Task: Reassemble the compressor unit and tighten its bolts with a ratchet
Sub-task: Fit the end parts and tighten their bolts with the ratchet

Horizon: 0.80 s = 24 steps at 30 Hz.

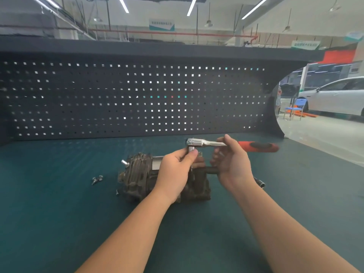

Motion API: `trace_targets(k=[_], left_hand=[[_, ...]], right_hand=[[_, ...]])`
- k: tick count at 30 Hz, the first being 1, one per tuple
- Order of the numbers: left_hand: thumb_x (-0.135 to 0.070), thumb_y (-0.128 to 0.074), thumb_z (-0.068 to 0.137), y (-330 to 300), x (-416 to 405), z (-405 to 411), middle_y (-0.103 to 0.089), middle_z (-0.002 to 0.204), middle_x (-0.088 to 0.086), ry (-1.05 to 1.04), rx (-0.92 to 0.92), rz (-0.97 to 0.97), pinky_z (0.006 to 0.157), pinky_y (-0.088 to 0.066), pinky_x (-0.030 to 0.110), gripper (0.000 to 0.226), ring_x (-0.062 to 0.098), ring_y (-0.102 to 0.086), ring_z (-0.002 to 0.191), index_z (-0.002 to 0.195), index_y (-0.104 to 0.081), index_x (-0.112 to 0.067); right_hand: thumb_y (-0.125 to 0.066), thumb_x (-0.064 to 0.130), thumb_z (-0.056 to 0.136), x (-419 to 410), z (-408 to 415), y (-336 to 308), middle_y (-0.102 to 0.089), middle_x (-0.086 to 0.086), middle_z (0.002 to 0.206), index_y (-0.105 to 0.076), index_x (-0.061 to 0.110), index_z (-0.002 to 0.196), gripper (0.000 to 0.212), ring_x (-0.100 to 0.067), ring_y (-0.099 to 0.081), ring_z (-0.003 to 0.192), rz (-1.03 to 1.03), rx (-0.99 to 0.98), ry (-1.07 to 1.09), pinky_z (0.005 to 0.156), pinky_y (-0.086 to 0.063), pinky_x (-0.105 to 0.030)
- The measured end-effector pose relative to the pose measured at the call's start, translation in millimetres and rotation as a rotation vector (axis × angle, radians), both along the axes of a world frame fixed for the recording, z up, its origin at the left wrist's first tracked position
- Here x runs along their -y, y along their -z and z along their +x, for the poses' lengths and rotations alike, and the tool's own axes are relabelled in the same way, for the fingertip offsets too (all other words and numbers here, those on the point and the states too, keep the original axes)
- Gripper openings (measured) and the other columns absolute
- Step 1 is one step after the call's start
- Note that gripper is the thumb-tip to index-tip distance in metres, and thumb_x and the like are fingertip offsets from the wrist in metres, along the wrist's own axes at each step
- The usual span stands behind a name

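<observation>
Dark ribbed cast-metal compressor unit (141, 178): on green counter (59, 194), centre. Chrome ratchet with red-black handle (206, 143): above unit, shaft held in right hand (232, 164) grip; left hand (175, 172) grip pinches its socket (191, 149). Loose silver bolts (97, 179): left of unit.

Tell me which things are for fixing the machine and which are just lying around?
For the job:
- compressor
- ratchet, held by the right hand
- socket, pinched by the left hand
- loose bolts on the mat

Just around:
- pegboard
- blue chair
- white car
- dark bar by the right wrist; its purpose is unclear
</observation>
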<state>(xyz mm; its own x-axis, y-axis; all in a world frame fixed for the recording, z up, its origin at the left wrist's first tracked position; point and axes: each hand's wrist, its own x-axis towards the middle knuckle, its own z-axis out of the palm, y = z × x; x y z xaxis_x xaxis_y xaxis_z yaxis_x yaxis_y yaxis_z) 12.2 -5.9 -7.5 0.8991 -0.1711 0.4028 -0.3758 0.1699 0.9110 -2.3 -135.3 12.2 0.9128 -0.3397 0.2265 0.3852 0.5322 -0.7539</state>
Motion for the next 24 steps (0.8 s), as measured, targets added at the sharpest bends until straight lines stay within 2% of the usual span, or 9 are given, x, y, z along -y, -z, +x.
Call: trace_targets(k=[2, 5, 8, 11, 13, 15, 17, 19, 24], left_hand=[[-0.014, -0.057, 0.098, 0.7, -0.6, 0.1, -0.077, 0.089, 0.008, 0.004, -0.005, -0.024, 0.09, -0.055, 0.039, 0.016, 0.023, -0.075, 0.085, 0.095, -0.072, -0.018], [-0.014, -0.059, 0.096, -0.1, -3.5, -2.3, -0.077, 0.083, 0.004, 0.031, -0.008, -0.069, 0.074, -0.054, 0.024, 0.014, 0.014, -0.073, 0.076, 0.093, -0.072, -0.01], [-0.013, -0.061, 0.095, -0.2, -3.3, -4.5, -0.075, 0.072, -0.006, 0.052, 0.039, -0.05, 0.062, -0.049, 0.011, 0.013, 0.001, -0.069, 0.066, 0.092, -0.071, -0.007], [-0.012, -0.06, 0.095, -0.9, -2.2, -3.5, -0.076, 0.078, 0.0, 0.043, 0.019, -0.057, 0.067, -0.053, 0.016, 0.012, 0.006, -0.072, 0.072, 0.093, -0.072, -0.01], [-0.011, -0.061, 0.094, -0.9, -2.1, 0.0, -0.076, 0.082, 0.007, 0.045, -0.02, -0.07, 0.077, -0.057, 0.03, 0.014, 0.017, -0.073, 0.077, 0.089, -0.073, -0.01], [-0.013, -0.062, 0.094, -0.2, -3.2, 4.3, -0.076, 0.088, 0.013, 0.034, -0.029, -0.047, 0.09, -0.055, 0.044, 0.018, 0.028, -0.073, 0.087, 0.083, -0.075, -0.014], [-0.017, -0.062, 0.095, 0.4, -3.8, 6.6, -0.076, 0.092, 0.013, 0.03, -0.014, -0.009, 0.096, -0.052, 0.051, 0.022, 0.032, -0.072, 0.093, 0.08, -0.078, -0.019], [-0.018, -0.063, 0.094, 0.7, -3.3, 6.4, -0.077, 0.091, 0.01, 0.023, -0.008, 0.013, 0.097, -0.051, 0.051, 0.021, 0.029, -0.073, 0.092, 0.081, -0.079, -0.023], [-0.02, -0.066, 0.092, 3.0, -0.6, 2.7, -0.077, 0.091, 0.006, 0.0, 0.0, -0.037, 0.095, -0.053, 0.045, 0.009, 0.023, -0.074, 0.089, 0.092, -0.075, -0.019]], right_hand=[[-0.055, 0.024, 0.096, -8.7, -8.8, -1.6, -0.054, 0.01, 0.055, -0.066, 0.026, 0.063, 0.035, -0.006, -0.049, 0.05, -0.215, 0.178, 0.224, 0.054, -0.04, -0.021], [-0.053, 0.041, 0.09, -24.8, -25.2, -3.5, -0.058, 0.021, 0.064, -0.058, 0.037, 0.07, 0.02, 0.005, -0.054, 0.06, -0.704, 0.46, 0.562, 0.059, -0.039, -0.004], [-0.048, 0.047, 0.087, -32.6, -27.9, -0.4, -0.059, 0.037, 0.082, -0.047, 0.043, 0.079, 0.01, 0.015, -0.055, 0.074, -0.952, 0.485, 0.657, 0.064, -0.037, 0.0], [-0.049, 0.044, 0.088, -27.7, -24.8, 2.6, -0.06, 0.03, 0.077, -0.045, 0.041, 0.082, 0.008, 0.015, -0.054, 0.074, -0.959, 0.519, 0.646, 0.065, -0.037, -0.001], [-0.051, 0.039, 0.09, -20.2, -20.2, 1.6, -0.056, 0.021, 0.066, -0.049, 0.036, 0.082, 0.009, 0.009, -0.054, 0.067, -0.841, 0.504, 0.639, 0.063, -0.038, -0.004], [-0.053, 0.033, 0.095, -9.8, -10.8, 0.8, -0.053, 0.015, 0.056, -0.058, 0.024, 0.079, 0.019, 0.0, -0.049, 0.056, -0.524, 0.314, 0.479, 0.056, -0.041, -0.012], [-0.051, 0.03, 0.1, -0.7, -2.8, -0.9, -0.049, 0.009, 0.053, -0.06, 0.016, 0.082, 0.025, -0.008, -0.043, 0.052, -0.14, 0.074, 0.096, 0.05, -0.037, -0.019], [-0.049, 0.033, 0.1, 4.4, 1.6, 0.6, -0.044, 0.005, 0.055, -0.059, 0.016, 0.085, 0.025, -0.01, -0.037, 0.053, 0.031, -0.044, -0.107, 0.051, -0.032, -0.021], [-0.057, 0.039, 0.093, -14.9, -13.0, -0.2, -0.052, 0.013, 0.055, -0.065, 0.027, 0.07, 0.027, -0.004, -0.048, 0.053, -0.334, 0.251, 0.371, 0.054, -0.039, -0.016]])
